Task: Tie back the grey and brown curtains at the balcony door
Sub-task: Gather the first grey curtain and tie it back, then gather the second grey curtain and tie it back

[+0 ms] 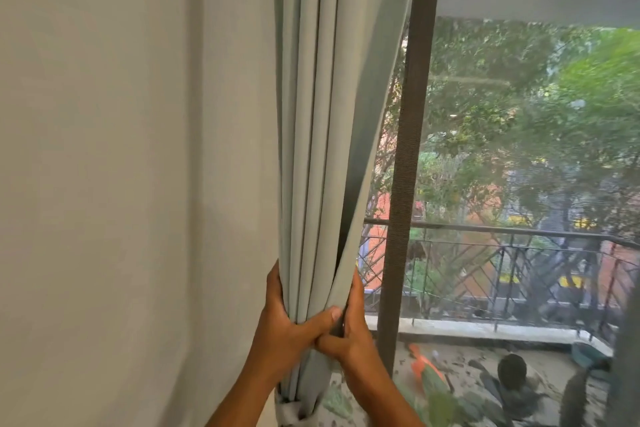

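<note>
A pale grey curtain (322,114) hangs in gathered folds at the left edge of the balcony door. My left hand (287,319) wraps around the bundle from the left, thumb lying across its front. My right hand (353,326) grips the same bundle from the right, fingers curled behind the folds, thumb meeting the left hand. Below my hands a tieback band (291,411) circles the curtain's lower part. At the far right edge a dark strip may be another curtain (628,357); no brown curtain shows plainly.
A bare light wall (121,184) fills the left half. A dark door frame post (405,184) stands just right of the curtain. Through the glass are a balcony railing (502,253), trees, and cluttered items on the balcony floor (485,378).
</note>
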